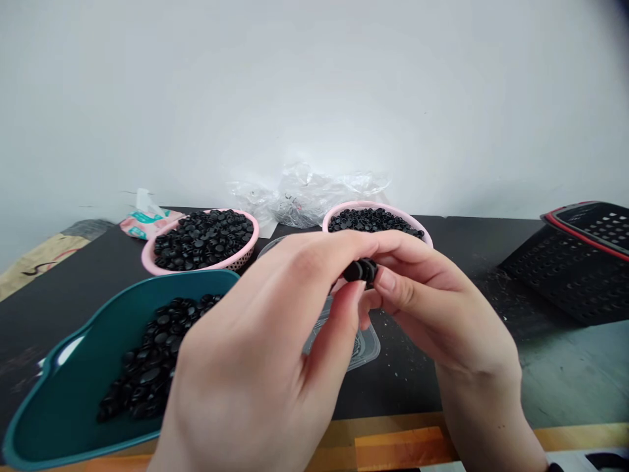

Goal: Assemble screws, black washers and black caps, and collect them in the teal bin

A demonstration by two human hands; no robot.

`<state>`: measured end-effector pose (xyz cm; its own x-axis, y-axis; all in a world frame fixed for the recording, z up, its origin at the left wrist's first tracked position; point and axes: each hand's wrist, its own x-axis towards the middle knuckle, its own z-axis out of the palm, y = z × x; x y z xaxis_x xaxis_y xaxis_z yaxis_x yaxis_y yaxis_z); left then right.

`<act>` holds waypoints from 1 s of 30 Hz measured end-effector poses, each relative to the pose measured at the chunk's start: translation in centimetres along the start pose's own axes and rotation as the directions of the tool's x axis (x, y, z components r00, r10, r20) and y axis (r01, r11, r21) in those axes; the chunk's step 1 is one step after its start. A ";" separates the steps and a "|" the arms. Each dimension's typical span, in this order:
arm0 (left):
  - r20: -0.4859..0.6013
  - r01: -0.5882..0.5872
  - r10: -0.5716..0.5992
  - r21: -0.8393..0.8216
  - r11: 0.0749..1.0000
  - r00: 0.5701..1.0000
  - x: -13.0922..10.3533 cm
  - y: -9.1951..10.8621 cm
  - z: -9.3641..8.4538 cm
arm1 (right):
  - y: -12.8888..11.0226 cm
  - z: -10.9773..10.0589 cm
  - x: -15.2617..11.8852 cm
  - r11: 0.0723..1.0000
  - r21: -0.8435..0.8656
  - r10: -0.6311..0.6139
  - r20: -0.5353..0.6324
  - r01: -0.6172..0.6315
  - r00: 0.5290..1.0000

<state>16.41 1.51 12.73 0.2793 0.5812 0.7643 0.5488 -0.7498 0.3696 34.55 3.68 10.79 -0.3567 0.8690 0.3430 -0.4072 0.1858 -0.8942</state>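
Between the fingertips of both hands is a small black round part [361, 271], partly covered by the fingers. My left hand [275, 328] pinches it from the left with thumb and index finger. From the right, my right hand [437, 301] grips the same part, its thumb against the edge. Beneath the hands sits a clear plastic container [369, 351] with thin metal pieces, mostly hidden. A teal basin [63, 410] holding many black round parts stands at the left, beside my left hand.
Behind are two pink baskets [150, 262] [427, 236] of black parts, crumpled clear plastic bags [304, 190] and a tissue pack [142, 223]. A black perforated basket [580, 275] stands at the right. Brown tape [403, 449] runs along the table's front edge.
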 end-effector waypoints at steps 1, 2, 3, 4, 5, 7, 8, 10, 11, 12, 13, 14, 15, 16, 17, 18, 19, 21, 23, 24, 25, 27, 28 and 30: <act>-0.001 0.000 0.000 -0.003 1.000 1.000 0.1 0.0 0.0 | 0.1 0.0 0.0 1.000 0.003 -0.004 -0.033 0.005 0.999; 0.001 0.000 0.000 -0.008 1.000 1.000 0.2 0.0 0.1 | 0.1 0.1 0.1 1.000 0.011 -0.005 -0.062 0.005 0.998; 0.007 0.008 -0.007 -0.011 1.000 1.000 0.3 0.0 0.1 | 0.1 0.1 0.0 1.000 0.023 -0.001 -0.086 0.003 0.996; 0.014 0.013 -0.013 -0.011 1.000 1.000 0.4 0.1 0.2 | 0.0 0.1 0.0 0.999 0.032 0.005 -0.104 -0.002 0.995; 0.025 0.017 -0.017 -0.006 1.000 1.000 0.5 0.1 0.2 | 0.0 0.2 -0.1 0.999 0.033 0.012 -0.113 -0.008 0.993; 0.045 0.006 -0.007 0.012 1.000 0.999 0.6 0.1 0.3 | -0.1 0.2 -0.2 1.000 0.001 0.013 -0.117 -0.013 0.993; 0.052 -0.017 0.016 0.020 1.000 0.999 0.6 0.1 0.4 | -0.2 0.2 -0.3 1.000 -0.027 0.006 -0.112 -0.009 0.994; 0.079 -0.054 0.052 0.033 0.998 0.996 0.6 0.0 0.5 | -0.2 0.3 -0.3 0.997 -0.075 -0.014 -0.094 0.007 0.995; 0.085 -0.068 0.065 0.035 0.997 0.994 0.6 0.0 0.6 | -0.1 0.4 -0.3 0.996 -0.089 -0.024 -0.088 0.016 0.996; 0.088 -0.076 0.073 0.036 0.996 0.993 0.6 -0.1 0.6 | -0.1 0.4 -0.3 0.995 -0.094 -0.034 -0.089 0.025 0.995; 0.086 -0.079 0.076 0.033 0.996 0.993 0.7 -0.1 0.7 | -0.1 0.4 -0.2 0.995 -0.092 -0.041 -0.096 0.032 0.995; 0.084 -0.072 0.070 0.026 0.997 0.994 0.8 -0.1 0.7 | 0.0 0.4 -0.2 0.996 -0.086 -0.047 -0.105 0.038 0.993; 0.075 -0.069 0.068 0.011 0.998 0.995 0.9 -0.2 0.8 | -0.1 0.3 -0.2 0.996 -0.077 -0.049 -0.114 0.040 0.992; 0.064 -0.069 0.069 -0.010 0.998 0.996 1.0 -0.2 0.8 | -0.1 0.3 -0.2 0.997 -0.063 -0.049 -0.120 0.042 0.992; 0.060 -0.067 0.068 -0.031 0.997 0.996 1.1 -0.3 0.9 | -0.2 0.2 -0.2 0.998 -0.043 -0.042 -0.120 0.037 0.992; 0.059 -0.064 0.067 -0.049 0.997 0.996 1.2 -0.3 0.9 | -0.3 0.2 -0.3 0.999 -0.016 -0.030 -0.111 0.028 0.993; 0.059 -0.064 0.068 -0.061 0.996 0.996 1.3 -0.4 0.9 | -0.4 0.1 -0.3 1.000 0.016 -0.016 -0.097 0.018 0.995; 0.063 -0.068 0.073 -0.068 0.995 0.995 1.4 -0.5 0.8 | -0.6 0.1 -0.4 0.996 0.085 0.006 -0.074 0.000 0.997; 0.066 -0.072 0.077 -0.072 0.995 0.995 1.4 -0.6 0.7 | -0.8 0.2 -0.5 0.992 0.127 0.019 -0.062 -0.011 0.998; 0.069 -0.077 0.082 -0.079 0.994 0.994 1.5 -0.6 0.6 | -0.8 0.2 -0.6 0.991 0.133 0.020 -0.058 -0.012 0.998; 0.071 -0.083 0.089 -0.085 0.993 0.993 1.5 -0.6 0.6 | -0.8 0.3 -0.6 0.991 0.133 0.021 -0.055 -0.013 0.998; 0.073 -0.095 0.101 -0.077 0.992 0.992 1.5 -0.6 0.5 | -0.7 0.3 -0.7 0.992 0.126 0.019 -0.047 -0.013 0.999; 0.071 -0.104 0.108 -0.061 0.993 0.992 1.4 -0.5 0.6 | -0.6 0.3 -0.6 0.992 0.123 0.018 -0.047 -0.012 0.999; 0.062 -0.114 0.115 -0.018 0.993 0.991 1.3 -0.5 0.7 | -0.4 0.4 -0.6 0.993 0.118 0.012 -0.055 -0.005 0.998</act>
<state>17.02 2.82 13.19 0.3890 0.5097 0.7674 0.4991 -0.8168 0.2895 34.56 2.90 11.09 -0.3150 0.8948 0.3164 -0.5018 0.1260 -0.8558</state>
